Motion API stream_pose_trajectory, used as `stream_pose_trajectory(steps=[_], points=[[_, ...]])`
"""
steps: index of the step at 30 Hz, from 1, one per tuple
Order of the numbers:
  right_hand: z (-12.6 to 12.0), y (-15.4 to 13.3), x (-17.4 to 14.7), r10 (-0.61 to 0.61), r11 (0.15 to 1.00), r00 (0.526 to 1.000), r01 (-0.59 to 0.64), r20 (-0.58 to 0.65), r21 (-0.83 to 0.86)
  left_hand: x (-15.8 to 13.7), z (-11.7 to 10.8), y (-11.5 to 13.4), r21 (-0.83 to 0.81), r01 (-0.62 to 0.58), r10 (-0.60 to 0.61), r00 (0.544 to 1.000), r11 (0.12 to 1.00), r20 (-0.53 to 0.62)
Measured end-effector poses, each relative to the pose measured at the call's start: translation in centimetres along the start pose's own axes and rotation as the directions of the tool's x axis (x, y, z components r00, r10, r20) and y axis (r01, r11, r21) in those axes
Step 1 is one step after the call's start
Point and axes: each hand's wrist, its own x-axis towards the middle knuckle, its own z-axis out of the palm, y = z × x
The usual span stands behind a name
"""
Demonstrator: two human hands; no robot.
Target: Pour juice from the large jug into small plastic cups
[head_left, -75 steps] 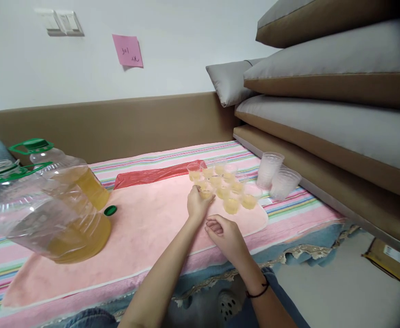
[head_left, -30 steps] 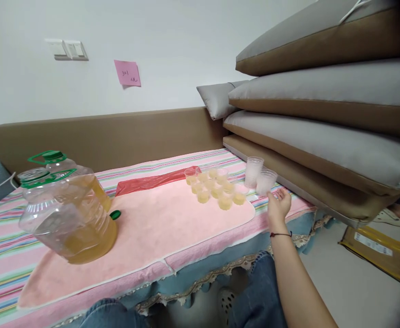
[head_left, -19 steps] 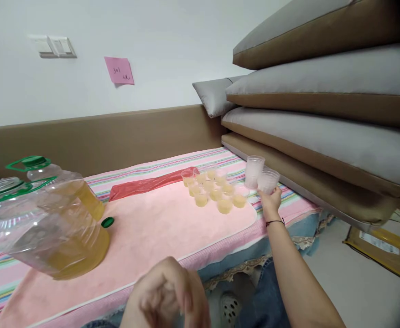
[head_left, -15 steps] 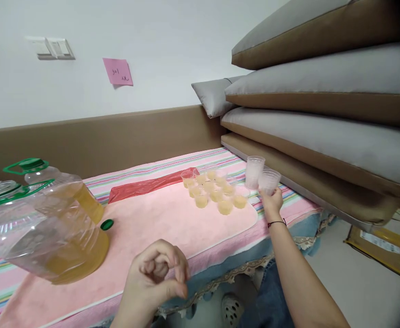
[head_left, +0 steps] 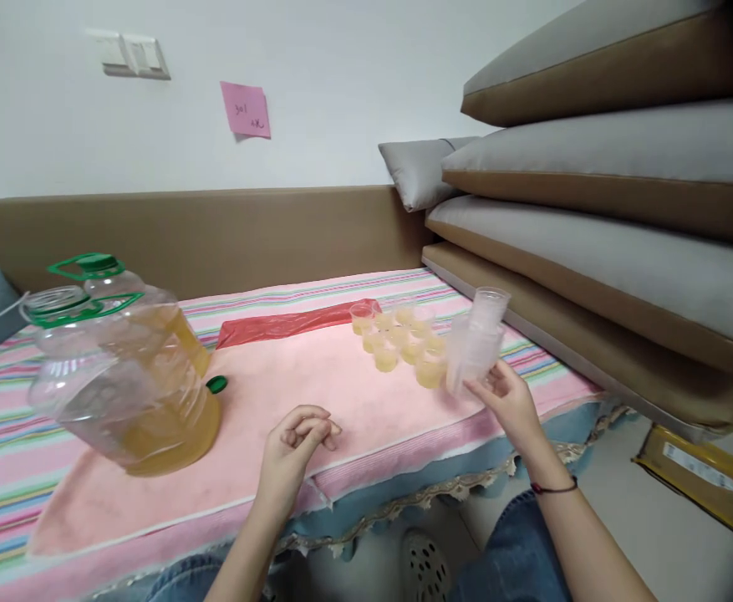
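My right hand (head_left: 509, 407) grips a stack of clear plastic cups (head_left: 465, 359), tilted and slightly blurred, at the right end of the pink mat (head_left: 334, 376). Right behind it stands another clear cup stack (head_left: 491, 303), partly covered by the held one. A cluster of several small clear cups with yellow liquid (head_left: 386, 359) is just left of the held stack; the stack hides part of the nearest ones. Over the front of the mat, my left hand (head_left: 294, 439) has its fingers curled in towards the thumb, with nothing visible in them.
Two large plastic jugs of yellow liquid (head_left: 171, 431) with green handles stand at the left, a green cap (head_left: 216, 384) beside them. A red plastic bag (head_left: 297, 321) lies along the mat's back edge. Stacked cushions (head_left: 592, 226) rise at the right. A yellow package (head_left: 698, 477) lies on the floor.
My right hand has brought the held cups nearer and lower, tilting them. My left hand has drawn away from the camera, over the mat. The view has shifted slightly left.
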Motion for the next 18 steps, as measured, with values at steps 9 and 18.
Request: stream_pose_trajectory(steps=[9,18], points=[[6.9,-1.0,-7.0,0.055,0.998,0.772,-0.059,0.633,-0.014,-0.6,0.0,-2.3,-0.088,-0.052,0.071,0.972,0.995,0.225],[7.4,-1.6,-7.3,0.033,0.998,0.717,0.014,0.696,-0.061,-1.2,-0.1,-2.0,-0.062,-0.099,0.113,0.946,0.993,0.303]])
